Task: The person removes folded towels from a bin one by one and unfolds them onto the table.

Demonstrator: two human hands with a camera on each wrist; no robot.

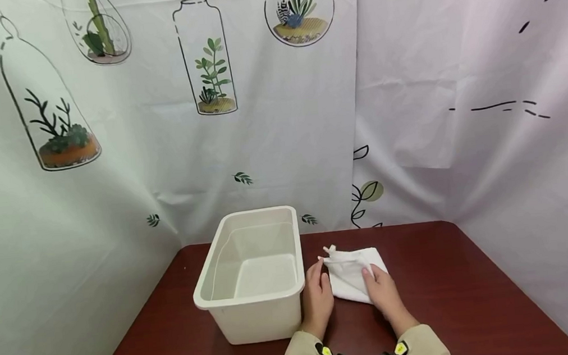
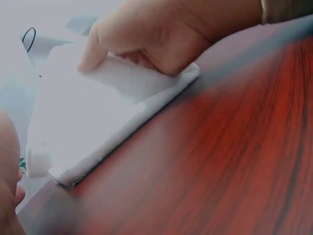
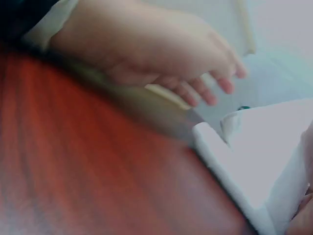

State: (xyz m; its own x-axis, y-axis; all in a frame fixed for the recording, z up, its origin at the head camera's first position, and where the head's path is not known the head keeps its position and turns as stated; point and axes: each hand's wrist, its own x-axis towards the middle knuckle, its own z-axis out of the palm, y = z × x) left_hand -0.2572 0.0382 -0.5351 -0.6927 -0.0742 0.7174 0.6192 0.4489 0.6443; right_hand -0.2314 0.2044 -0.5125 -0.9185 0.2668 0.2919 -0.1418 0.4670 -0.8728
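Observation:
A folded white towel [image 1: 348,276] lies on the table, its texture fluffy along the folded edge. My right hand [image 1: 384,295] grips its right side, thumb on top; in the left wrist view this hand [image 2: 151,36] pinches a raised layer. Between the bin and the towel is my left hand [image 1: 318,301], its fingertips near the towel's far left corner. The right wrist view shows the left hand [image 3: 161,49] with loosely extended fingers, apart from the towel [image 3: 264,152]. A small white twisted bit sticks up at that far corner.
A white plastic bin [image 1: 256,321] with nothing visible inside stands left of my left hand, close to it. The dark red table [image 1: 457,297] ends at a white printed curtain [image 1: 286,143] behind and on both sides.

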